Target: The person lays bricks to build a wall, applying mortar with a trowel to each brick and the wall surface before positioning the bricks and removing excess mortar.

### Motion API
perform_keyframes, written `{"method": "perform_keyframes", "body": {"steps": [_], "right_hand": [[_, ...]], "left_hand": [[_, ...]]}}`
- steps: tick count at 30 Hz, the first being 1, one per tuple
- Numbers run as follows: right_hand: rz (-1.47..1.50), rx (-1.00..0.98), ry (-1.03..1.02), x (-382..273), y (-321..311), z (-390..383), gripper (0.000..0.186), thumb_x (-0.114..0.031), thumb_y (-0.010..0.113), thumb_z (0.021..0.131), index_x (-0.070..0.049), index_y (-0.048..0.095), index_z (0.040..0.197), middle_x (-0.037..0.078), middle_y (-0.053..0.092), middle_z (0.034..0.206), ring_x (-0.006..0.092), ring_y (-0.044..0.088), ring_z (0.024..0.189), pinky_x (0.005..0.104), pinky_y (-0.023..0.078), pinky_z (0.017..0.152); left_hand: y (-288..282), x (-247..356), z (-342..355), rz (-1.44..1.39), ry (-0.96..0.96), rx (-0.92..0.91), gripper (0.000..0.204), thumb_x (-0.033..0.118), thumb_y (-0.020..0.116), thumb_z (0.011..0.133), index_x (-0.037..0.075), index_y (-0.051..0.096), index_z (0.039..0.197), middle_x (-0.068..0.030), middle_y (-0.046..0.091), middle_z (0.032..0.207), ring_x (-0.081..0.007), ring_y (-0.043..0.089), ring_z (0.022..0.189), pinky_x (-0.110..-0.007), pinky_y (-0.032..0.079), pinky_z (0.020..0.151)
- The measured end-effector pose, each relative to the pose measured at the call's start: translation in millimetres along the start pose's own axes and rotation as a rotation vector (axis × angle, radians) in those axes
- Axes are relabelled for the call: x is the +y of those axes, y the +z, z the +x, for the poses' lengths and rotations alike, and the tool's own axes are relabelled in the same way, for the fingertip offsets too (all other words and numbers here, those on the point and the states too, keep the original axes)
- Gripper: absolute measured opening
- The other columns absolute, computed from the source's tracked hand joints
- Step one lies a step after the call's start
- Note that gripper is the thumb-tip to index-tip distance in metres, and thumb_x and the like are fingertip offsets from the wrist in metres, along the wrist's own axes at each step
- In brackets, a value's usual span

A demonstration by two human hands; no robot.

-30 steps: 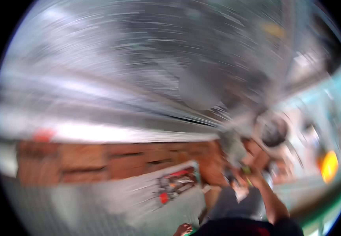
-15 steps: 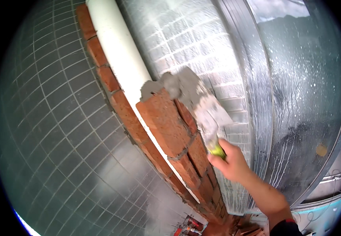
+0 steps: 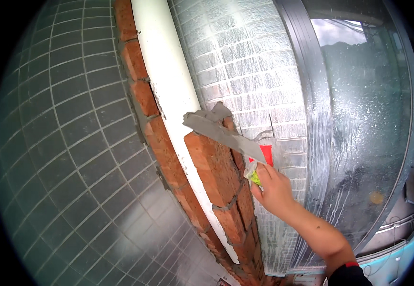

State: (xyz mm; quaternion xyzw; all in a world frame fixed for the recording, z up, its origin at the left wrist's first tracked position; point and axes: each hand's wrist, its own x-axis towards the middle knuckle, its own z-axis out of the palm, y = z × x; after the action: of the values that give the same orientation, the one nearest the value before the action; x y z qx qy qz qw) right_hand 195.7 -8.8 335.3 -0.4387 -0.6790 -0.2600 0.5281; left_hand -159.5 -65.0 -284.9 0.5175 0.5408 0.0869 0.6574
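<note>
My right hand (image 3: 274,191) is closed round the yellow-green handle of a trowel (image 3: 230,137). Grey mortar coats the blade, which reaches up and left across the top of a red brick column (image 3: 215,171). A lump of mortar (image 3: 220,110) sits by the far side of the blade, on the column's top end. Right beside the column runs a white pipe (image 3: 166,62), with mortar touching it near the blade. A red patch (image 3: 266,155) shows behind the trowel close to my fingers; what it belongs to is hidden. My left hand is out of view.
Dark grey tiles (image 3: 73,128) with pale joints cover the wall on the left. More red bricks (image 3: 145,97) form a strip along the pipe's left side. To the right are a wet, light tiled wall (image 3: 254,62), a metal frame (image 3: 307,71) and a wet window (image 3: 369,105).
The trowel has turned from its broad face toward a thinner edge-on view, its blade now lying over the column top. The whole view has shifted slightly, and the red patch has come into sight.
</note>
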Motion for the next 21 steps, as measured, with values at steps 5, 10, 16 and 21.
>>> {"method": "perform_keyframes", "body": {"steps": [5, 10, 16, 21], "right_hand": [[-0.191, -0.03, -0.036, 3, -20, -22, 0.035, -0.01, 0.071, 0.074, -0.001, 0.057, 0.105, 0.013, 0.058, 0.095, 0.0315, 0.061, 0.082, 0.041, 0.051, 0.067], [-0.309, -0.083, -0.005, 6, -58, -59, 0.032, -0.012, 0.07, 0.074, -0.001, 0.059, 0.102, 0.012, 0.058, 0.097, 0.0289, 0.061, 0.086, 0.0414, 0.05, 0.069], [0.048, -0.18, 0.612, 36, -88, -252, 0.038, -0.007, 0.065, 0.071, -0.006, 0.065, 0.108, 0.019, 0.066, 0.103, 0.0368, 0.066, 0.087, 0.0426, 0.054, 0.076], [-0.253, -0.421, 1.222, -2, -156, -459, 0.034, -0.018, 0.067, 0.077, -0.007, 0.067, 0.109, 0.021, 0.067, 0.09, 0.0402, 0.066, 0.081, 0.0483, 0.053, 0.071]], "left_hand": [[-1, 4, 10, -0.019, 0.005, -0.029, 0.012, 0.017, 0.062, 0.087, 0.008, 0.058, 0.093, -0.0114, 0.061, 0.091, -0.0233, 0.059, 0.077, -0.041, 0.05, 0.068], [4, -5, 5, -0.051, -0.018, -0.06, 0.012, 0.02, 0.061, 0.087, 0.009, 0.058, 0.088, -0.0106, 0.061, 0.086, -0.0222, 0.059, 0.075, -0.039, 0.049, 0.067], [10, -18, -2, -0.082, -0.071, -0.145, 0.015, 0.024, 0.06, 0.087, 0.01, 0.058, 0.081, -0.0096, 0.061, 0.08, -0.0208, 0.059, 0.072, -0.037, 0.048, 0.066], [31, -69, -80, -0.363, -0.088, -0.223, 0.02, 0.027, 0.06, 0.087, 0.011, 0.058, 0.075, -0.0088, 0.061, 0.075, -0.0197, 0.059, 0.069, -0.035, 0.048, 0.064]]}}
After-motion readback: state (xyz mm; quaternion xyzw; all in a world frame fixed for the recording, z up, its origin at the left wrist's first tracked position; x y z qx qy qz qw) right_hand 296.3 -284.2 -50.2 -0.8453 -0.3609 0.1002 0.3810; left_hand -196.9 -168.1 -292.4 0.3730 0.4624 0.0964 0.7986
